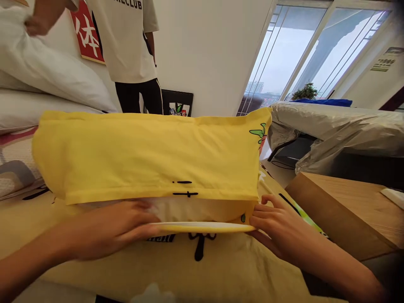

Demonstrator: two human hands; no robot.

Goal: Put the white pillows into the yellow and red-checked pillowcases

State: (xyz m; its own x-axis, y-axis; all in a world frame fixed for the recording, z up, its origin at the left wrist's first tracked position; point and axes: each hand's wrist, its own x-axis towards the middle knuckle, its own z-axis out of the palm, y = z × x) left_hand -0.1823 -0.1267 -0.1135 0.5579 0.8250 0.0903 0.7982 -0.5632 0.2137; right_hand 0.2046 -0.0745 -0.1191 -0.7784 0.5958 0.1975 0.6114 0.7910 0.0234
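A yellow pillowcase [158, 155] lies lengthwise in front of me, plump as if filled, with a green-and-red print at its right corner. Its opening gapes toward me, and some pale material shows inside. My left hand [116, 229], slightly smeared by motion, has its fingers at the left of the opening and closes on the lower hem. At the right end of the opening, my right hand [274, 223] is closed on the pillowcase's edge. Beneath lies a yellowish printed bed sheet [240, 269] with black markings.
At the back left stands a person [129, 46] in a light shirt, an arm over white bedding [47, 71]. A wooden cabinet [353, 206] borders the bed at right. Behind it is a plastic-covered piece of furniture [341, 122], near a sliding window [293, 50].
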